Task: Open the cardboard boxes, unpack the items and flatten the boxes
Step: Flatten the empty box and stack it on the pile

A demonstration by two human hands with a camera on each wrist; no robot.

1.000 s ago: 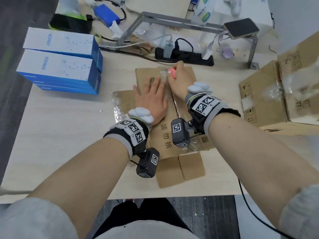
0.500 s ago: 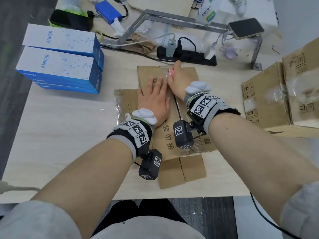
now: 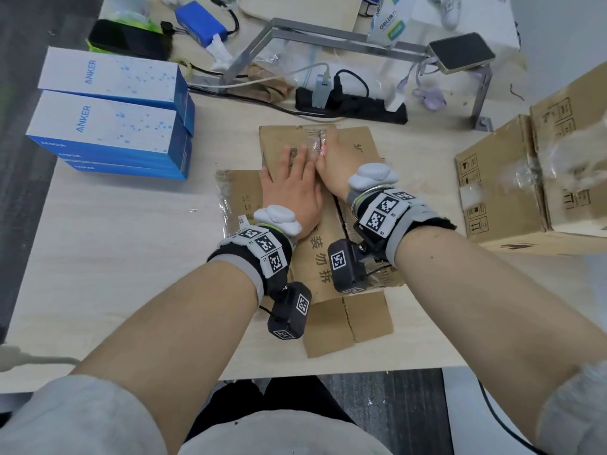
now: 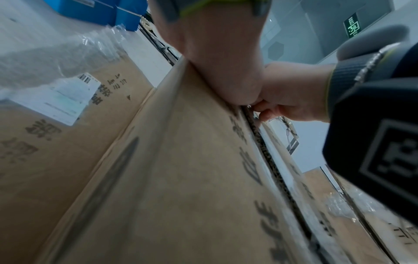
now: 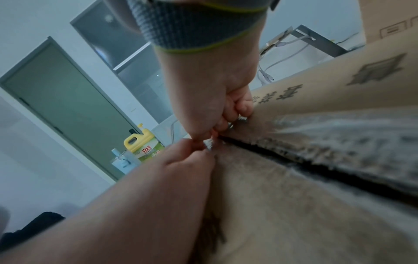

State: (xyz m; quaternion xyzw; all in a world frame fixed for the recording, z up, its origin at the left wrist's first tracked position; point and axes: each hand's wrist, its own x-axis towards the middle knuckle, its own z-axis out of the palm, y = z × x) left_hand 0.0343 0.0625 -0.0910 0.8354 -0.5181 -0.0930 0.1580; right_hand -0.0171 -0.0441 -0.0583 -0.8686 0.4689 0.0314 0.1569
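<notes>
A flattened cardboard box [image 3: 359, 149] lies on the table in front of me, its centre seam running away from me. My left hand [image 3: 292, 192] presses flat on the cardboard, left of the seam, fingers straight. My right hand [image 3: 333, 162] sits just beside it and pinches a crumpled strip of clear tape [image 3: 317, 143] at the seam's far end. The left wrist view shows my left hand's palm [image 4: 226, 62] down on the cardboard [image 4: 169, 178]. In the right wrist view my right hand [image 5: 210, 100] holds the tape [image 5: 209, 145] with curled fingers above the dark seam gap.
A stack of blue and white Anker boxes [image 3: 108, 126] stands at the left. Two taped cardboard boxes [image 3: 499, 182] stand at the right. A black power strip [image 3: 351, 105] with cables and a metal stand [image 3: 328, 37] lie just beyond the flattened box.
My right hand has drawn a little toward me along the seam with the tape pinched. The left hand stays flat in the same place.
</notes>
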